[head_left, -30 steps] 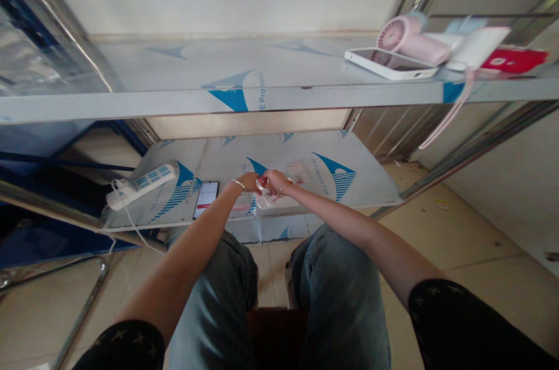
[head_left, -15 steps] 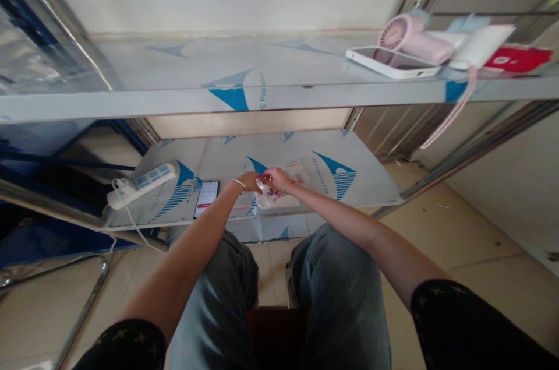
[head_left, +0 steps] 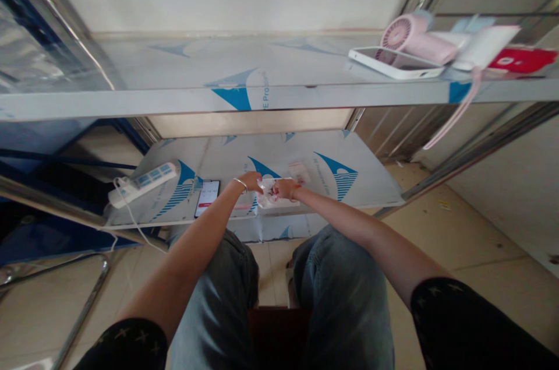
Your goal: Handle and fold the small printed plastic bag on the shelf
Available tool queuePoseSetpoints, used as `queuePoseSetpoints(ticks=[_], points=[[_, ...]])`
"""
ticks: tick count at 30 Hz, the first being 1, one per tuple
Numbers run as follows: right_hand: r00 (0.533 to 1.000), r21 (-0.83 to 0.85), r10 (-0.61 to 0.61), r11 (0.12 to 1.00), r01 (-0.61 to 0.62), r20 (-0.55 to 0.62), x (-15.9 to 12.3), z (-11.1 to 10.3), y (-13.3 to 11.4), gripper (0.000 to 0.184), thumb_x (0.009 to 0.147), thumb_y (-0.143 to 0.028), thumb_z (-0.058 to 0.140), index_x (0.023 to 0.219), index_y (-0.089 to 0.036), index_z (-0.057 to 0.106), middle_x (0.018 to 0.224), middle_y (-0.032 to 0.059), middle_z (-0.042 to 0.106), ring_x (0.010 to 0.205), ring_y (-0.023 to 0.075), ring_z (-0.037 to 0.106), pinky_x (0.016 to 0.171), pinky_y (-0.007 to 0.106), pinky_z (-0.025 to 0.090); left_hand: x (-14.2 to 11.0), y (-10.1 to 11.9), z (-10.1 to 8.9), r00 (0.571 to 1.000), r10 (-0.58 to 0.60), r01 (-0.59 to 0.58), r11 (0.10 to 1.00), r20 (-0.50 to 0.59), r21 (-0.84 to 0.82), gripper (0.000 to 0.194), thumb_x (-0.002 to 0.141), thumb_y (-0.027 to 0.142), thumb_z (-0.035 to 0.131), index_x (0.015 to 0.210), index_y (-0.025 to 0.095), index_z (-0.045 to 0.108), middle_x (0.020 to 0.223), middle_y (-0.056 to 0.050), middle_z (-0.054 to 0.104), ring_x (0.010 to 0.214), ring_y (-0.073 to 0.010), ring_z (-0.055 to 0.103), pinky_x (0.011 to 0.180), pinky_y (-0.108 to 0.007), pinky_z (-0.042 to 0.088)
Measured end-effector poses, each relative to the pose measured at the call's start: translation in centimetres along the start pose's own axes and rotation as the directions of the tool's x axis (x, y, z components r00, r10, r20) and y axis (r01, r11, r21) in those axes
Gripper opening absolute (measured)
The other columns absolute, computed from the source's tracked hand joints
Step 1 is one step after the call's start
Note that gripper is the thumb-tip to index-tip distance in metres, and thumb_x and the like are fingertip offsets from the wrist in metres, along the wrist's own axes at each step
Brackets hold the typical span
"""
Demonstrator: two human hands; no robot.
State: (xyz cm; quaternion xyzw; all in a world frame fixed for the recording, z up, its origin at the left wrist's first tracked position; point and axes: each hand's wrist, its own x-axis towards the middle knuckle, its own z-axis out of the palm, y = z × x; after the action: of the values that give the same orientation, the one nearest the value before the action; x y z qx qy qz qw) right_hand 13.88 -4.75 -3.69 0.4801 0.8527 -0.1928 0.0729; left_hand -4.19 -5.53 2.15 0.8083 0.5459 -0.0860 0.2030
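Both of my hands meet over the lower metal shelf (head_left: 358,195). My left hand (head_left: 251,182), with a bracelet on the wrist, is closed on the edge of a small clear plastic bag (head_left: 267,200) with something reddish inside. My right hand (head_left: 286,188) is closed on the same bag from the right. The bag rests on or just above a white sheet on the shelf. A second small packet (head_left: 300,171) lies just beyond my right hand.
A phone with a lit screen (head_left: 207,197) lies left of my hands, and a white power strip (head_left: 142,182) with its cable farther left. The upper shelf (head_left: 262,99) carries a pink hand fan (head_left: 414,41), a white phone (head_left: 393,64) and a red item (head_left: 522,59).
My right hand has shifted slightly right and down along the bag. My left hand has stayed nearly in place.
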Motion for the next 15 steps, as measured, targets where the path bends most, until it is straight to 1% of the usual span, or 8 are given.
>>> queuePoseSetpoints(ticks=[3, 5, 8, 10, 13, 14, 15], points=[[0.987, -0.099, -0.134, 0.985, 0.143, 0.089, 0.3, 0.6, -0.5, 0.022, 0.074, -0.013, 0.061, 0.092, -0.011, 0.072, 0.099, 0.0115, 0.069, 0.08, 0.016, 0.061, 0.064, 0.019, 0.041, 0.0, 0.1, 0.0, 1.0, 0.011, -0.011, 1.0, 0.003, 0.016, 0.053, 0.066, 0.029, 0.075, 0.116, 0.015, 0.061, 0.107, -0.007, 0.067, 0.1, -0.022, 0.06, 0.084, -0.024, 0.044], [0.98, -0.124, -0.169, 0.975, 0.182, 0.11, 0.4, 0.9, -1.0, 0.022, 0.075, -0.011, 0.058, 0.092, -0.01, 0.072, 0.101, 0.0127, 0.068, 0.081, 0.0156, 0.06, 0.062, 0.019, 0.039, 0.0, 0.1, 0.0, 1.0, 0.015, -0.015, 1.0, 0.004, 0.019, 0.053, 0.066, 0.029, 0.075, 0.116, 0.014, 0.061, 0.106, -0.007, 0.067, 0.1, -0.0218, 0.061, 0.083, -0.024, 0.044], [0.991, -0.083, -0.11, 0.99, 0.117, 0.079, 0.3, 1.4, -1.7, 0.018, 0.077, -0.008, 0.058, 0.089, -0.005, 0.071, 0.102, 0.0166, 0.067, 0.08, 0.0154, 0.06, 0.062, 0.019, 0.038, 0.1, 0.0, 0.0, 1.0, 0.022, -0.022, 0.999, 0.004, 0.026, 0.053, 0.066, 0.029, 0.075, 0.115, 0.014, 0.061, 0.106, -0.007, 0.067, 0.1, -0.0216, 0.06, 0.083, -0.024, 0.044], [0.995, -0.046, -0.079, 0.996, 0.082, 0.065, 0.3, 1.7, -2.0, 0.015, 0.077, -0.007, 0.058, 0.085, -0.003, 0.071, 0.105, 0.0197, 0.066, 0.083, 0.016, 0.06, 0.064, 0.02, 0.038, 0.1, -0.1, 0.0, 1.0, 0.025, -0.025, 0.999, 0.006, 0.029, 0.053, 0.066, 0.029, 0.075, 0.115, 0.014, 0.061, 0.106, -0.008, 0.067, 0.099, -0.0216, 0.06, 0.083, -0.024, 0.044], [0.997, 0.02, -0.053, 0.998, 0.052, 0.051, 0.2, 2.1, -2.2, 0.012, 0.075, -0.005, 0.06, 0.081, -0.004, 0.07, 0.108, 0.0209, 0.065, 0.088, 0.0172, 0.06, 0.069, 0.021, 0.039, 0.2, -0.3, 0.1, 1.0, 0.022, -0.022, 1.0, 0.007, 0.02, 0.054, 0.066, 0.03, 0.075, 0.116, 0.014, 0.061, 0.106, -0.008, 0.067, 0.098, -0.0219, 0.06, 0.083, -0.024, 0.044], [1.0, 0.042, -0.02, 0.999, 0.02, 0.01, 0.1, 2.1, -2.2, 0.011, 0.076, -0.005, 0.059, 0.078, -0.005, 0.07, 0.106, 0.0207, 0.065, 0.088, 0.0172, 0.06, 0.07, 0.022, 0.039, 0.3, -0.3, 0.2, 1.0, 0.019, -0.019, 1.0, 0.005, 0.015, 0.055, 0.065, 0.03, 0.075, 0.116, 0.014, 0.061, 0.106, -0.008, 0.067, 0.098, -0.022, 0.06, 0.083, -0.025, 0.044], [0.998, 0.073, 0.028, 0.997, -0.023, -0.06, 0.1, 2.1, -2.4, 0.011, 0.077, -0.005, 0.058, 0.075, -0.006, 0.069, 0.102, 0.0202, 0.067, 0.088, 0.0169, 0.06, 0.072, 0.022, 0.04, 0.3, -0.3, 0.2, 1.0, 0.017, -0.017, 1.0, 0.001, 0.011, 0.055, 0.065, 0.03, 0.075, 0.116, 0.014, 0.061, 0.105, -0.008, 0.067, 0.098, -0.022, 0.06, 0.083, -0.025, 0.043]])
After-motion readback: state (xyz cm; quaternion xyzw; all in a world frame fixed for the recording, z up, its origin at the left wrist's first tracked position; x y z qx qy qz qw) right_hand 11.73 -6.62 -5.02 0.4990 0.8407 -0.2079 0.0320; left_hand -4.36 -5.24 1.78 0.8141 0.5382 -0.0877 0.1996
